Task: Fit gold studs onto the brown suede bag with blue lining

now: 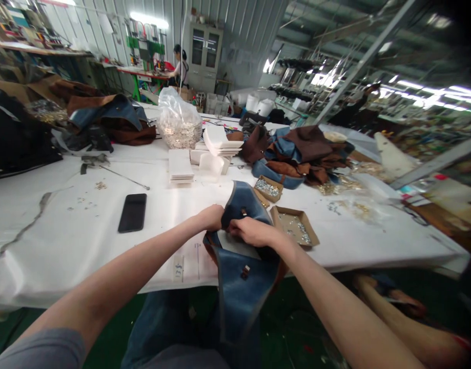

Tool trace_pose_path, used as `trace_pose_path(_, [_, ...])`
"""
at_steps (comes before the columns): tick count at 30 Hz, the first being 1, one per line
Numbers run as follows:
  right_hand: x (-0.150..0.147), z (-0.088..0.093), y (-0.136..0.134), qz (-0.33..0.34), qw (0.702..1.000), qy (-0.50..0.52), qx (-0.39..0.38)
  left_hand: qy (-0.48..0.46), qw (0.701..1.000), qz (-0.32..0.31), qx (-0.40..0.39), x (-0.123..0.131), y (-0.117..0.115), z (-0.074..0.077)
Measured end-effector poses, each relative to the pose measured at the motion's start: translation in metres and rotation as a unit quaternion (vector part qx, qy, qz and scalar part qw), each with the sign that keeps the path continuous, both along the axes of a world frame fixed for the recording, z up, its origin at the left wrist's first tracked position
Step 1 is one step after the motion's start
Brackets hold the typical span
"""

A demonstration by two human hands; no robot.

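Observation:
A blue bag (245, 292) with brown sides lies over the table's front edge, its near flap hanging down towards my lap. Small metal fittings show on both its near and far flaps. A pale grey-white board (239, 246) is partly inside the bag's mouth. My left hand (216, 217) is closed around the far left rim of the bag, with its fingertips hidden by the material. Bent over the mouth, my right hand (248, 230) has its fingers closed at the dark inner edge of the far flap; the fingertips are partly hidden.
Right of the bag stand cardboard trays (297, 225) of small metal parts. A black phone (132, 212) lies to the left. White card stacks (180, 165), a clear bag of parts (179, 123) and piled blue-brown bags (297, 148) are behind. Another person's hand (408, 301) is at lower right.

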State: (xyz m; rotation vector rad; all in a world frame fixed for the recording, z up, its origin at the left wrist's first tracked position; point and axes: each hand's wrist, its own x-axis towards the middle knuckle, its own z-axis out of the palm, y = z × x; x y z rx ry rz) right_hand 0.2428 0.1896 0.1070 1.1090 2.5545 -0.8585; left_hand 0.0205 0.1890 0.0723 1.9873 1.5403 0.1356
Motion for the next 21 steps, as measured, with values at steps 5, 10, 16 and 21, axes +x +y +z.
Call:
trace_pose_path(5, [0.004,-0.005,0.003,-0.006,1.0,0.011,-0.003,0.058,0.998,-0.018,0.007,0.005,0.002,-0.007])
trace_pose_path(10, [0.013,-0.003,-0.003,-0.019,0.998,0.066,-0.007,0.072,0.997,-0.016,0.009,0.009,0.001,-0.006])
trace_pose_path(16, [0.023,0.004,-0.001,-0.081,0.982,0.167,0.03,0.084,0.996,-0.037,0.005,0.013,0.005,-0.005])
trace_pose_path(21, [0.026,-0.003,0.016,-0.079,0.982,0.168,0.045,0.089,0.995,-0.051,-0.015,0.006,0.018,-0.003])
